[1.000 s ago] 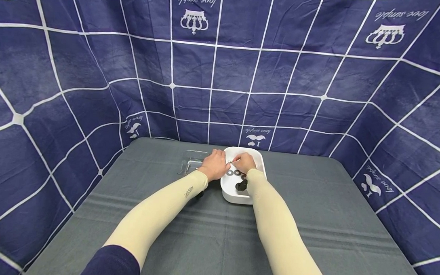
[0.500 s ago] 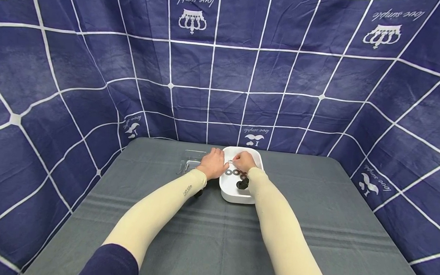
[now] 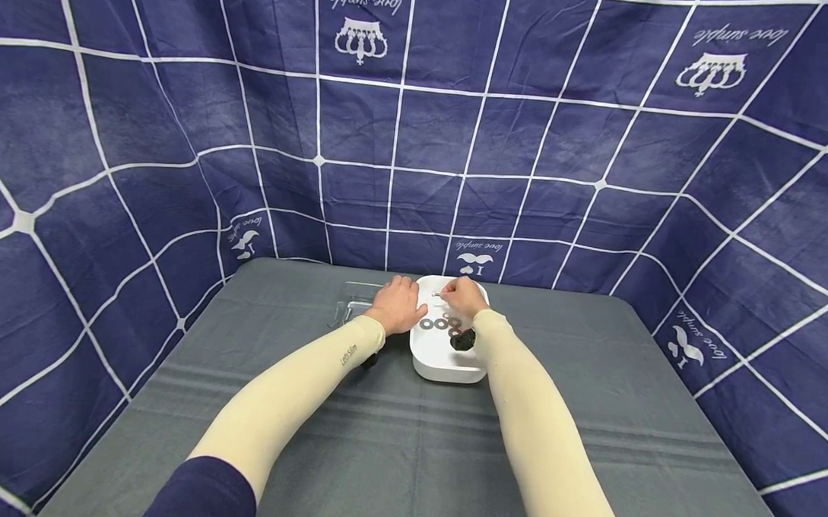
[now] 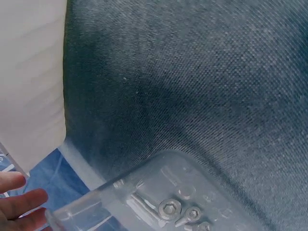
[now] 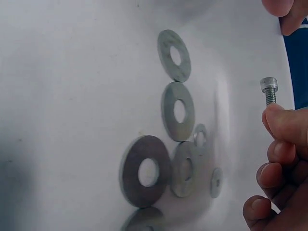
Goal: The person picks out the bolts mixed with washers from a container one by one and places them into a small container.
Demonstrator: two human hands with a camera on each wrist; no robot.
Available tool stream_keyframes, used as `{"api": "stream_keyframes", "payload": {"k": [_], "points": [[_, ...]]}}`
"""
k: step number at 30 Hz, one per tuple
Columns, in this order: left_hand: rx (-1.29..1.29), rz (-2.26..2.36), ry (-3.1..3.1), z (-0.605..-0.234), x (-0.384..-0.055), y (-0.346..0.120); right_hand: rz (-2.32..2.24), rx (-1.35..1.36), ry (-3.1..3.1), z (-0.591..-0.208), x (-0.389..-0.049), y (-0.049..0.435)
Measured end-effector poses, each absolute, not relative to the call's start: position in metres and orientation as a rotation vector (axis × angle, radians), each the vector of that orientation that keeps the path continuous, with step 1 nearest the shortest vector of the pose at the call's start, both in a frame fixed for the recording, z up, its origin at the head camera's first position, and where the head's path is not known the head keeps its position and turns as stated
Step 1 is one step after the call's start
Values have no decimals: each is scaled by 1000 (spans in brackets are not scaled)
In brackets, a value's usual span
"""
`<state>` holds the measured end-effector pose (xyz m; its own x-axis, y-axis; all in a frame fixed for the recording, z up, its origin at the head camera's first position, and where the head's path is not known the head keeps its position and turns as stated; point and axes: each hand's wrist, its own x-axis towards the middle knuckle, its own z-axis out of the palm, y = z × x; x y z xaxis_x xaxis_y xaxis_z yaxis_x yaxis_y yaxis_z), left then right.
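Observation:
My right hand (image 3: 464,294) is over the far part of a white tray (image 3: 444,372), pinching a small silver socket-head screw (image 5: 269,87) between thumb and finger, its head pointing up in the right wrist view. Several flat metal washers (image 5: 179,110) of different sizes lie on the tray floor beside that hand. My left hand (image 3: 395,303) rests at the tray's left rim with relaxed fingers, its thumb reaching over the edge. Close to its fingers (image 4: 24,202) in the left wrist view is a clear plastic container (image 4: 163,163) with several bolts (image 4: 169,208) in it.
A grey cloth (image 3: 353,439) covers the table. A dark blue curtain (image 3: 432,130) with white lines hangs behind and along both sides. Dark wrist-worn devices sit under each forearm, the right one (image 3: 462,340) overlapping the tray in the head view.
My right hand has moved slightly away from the left thumb, toward the tray's far right, carrying the screw. The left hand stays at the rim. The head view has shifted slightly.

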<state>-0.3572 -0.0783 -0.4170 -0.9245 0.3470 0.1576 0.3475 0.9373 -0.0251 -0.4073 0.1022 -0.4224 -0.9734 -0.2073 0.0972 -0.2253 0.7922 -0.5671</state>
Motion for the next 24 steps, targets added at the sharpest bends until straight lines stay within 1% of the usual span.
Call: {"api": "stream_keyframes", "payload": {"k": [5,17,24], "points": [[-506,-5,-2931,-412,-356,-83,901,448,-2923,-413,-409,98],[-461,21,-2940,-398,-353,-104,898,529,-2903,-386,-403,87],[-421,6,-2938,-396,-349,-116,893,612,-2901,-378,-400,73]]}}
